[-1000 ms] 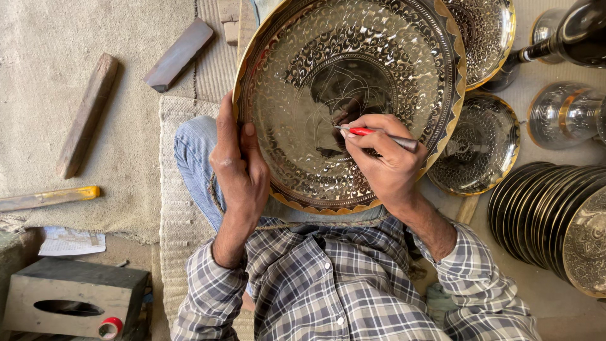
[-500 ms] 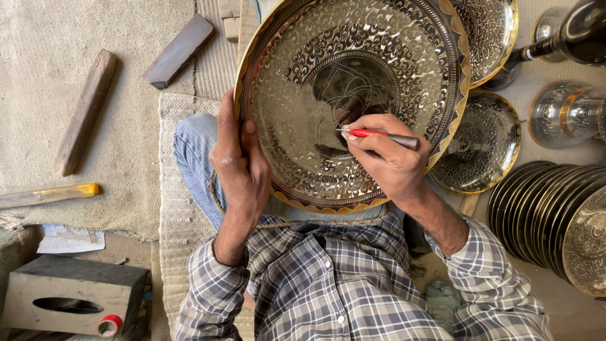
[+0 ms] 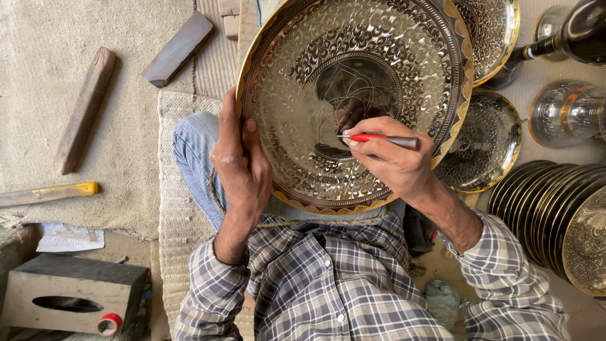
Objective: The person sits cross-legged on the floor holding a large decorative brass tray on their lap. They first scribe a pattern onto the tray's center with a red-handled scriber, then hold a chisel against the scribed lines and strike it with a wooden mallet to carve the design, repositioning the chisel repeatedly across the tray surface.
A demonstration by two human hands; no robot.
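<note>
Gripping w/ both hands: left hand (image 3: 243, 167) is clamped on the near-left rim of the big engraved brass tray (image 3: 353, 101), thumb laid over onto the tray face, fingers behind the edge. Right hand (image 3: 394, 164) is closed in a pen-style grip on a red-handled engraving tool (image 3: 379, 137), pinched btwn thumb and fingertips, its tip touching the tray's inner ring just left of the grip. Tray is tilted up on the person's lap, face toward the camera, gold scalloped edge all round; it sits above the plaid shirt (image 3: 341, 284) and a jeans-clad knee (image 3: 192, 148) shows just left of the left grip.

Woven mat (image 3: 180, 240) lies under the person, left of and below the left grip. Stack of dark engraved plates (image 3: 555, 215) stands on edge well right of the right grip. Smaller engraved dish (image 3: 483, 148) lies just right of the right grip, partly under the tray's rim; another dish (image 3: 492, 31) is up-right, also tucked behind the tray. Shiny metal goblets (image 3: 565, 113) and a dark bottle-like vessel (image 3: 568, 35) are far right, upper corner.

Grey block w/ an oval slot (image 3: 72, 297) sits well down-left of the left grip, a red tape roll (image 3: 110, 323) touching its lower corner. Long wooden bar (image 3: 85, 110) and a dark flat block (image 3: 178, 49) lie up-left on the floor. Yellow-tipped stick (image 3: 47, 194) is far left, paper scrap (image 3: 63, 239) just below it.
</note>
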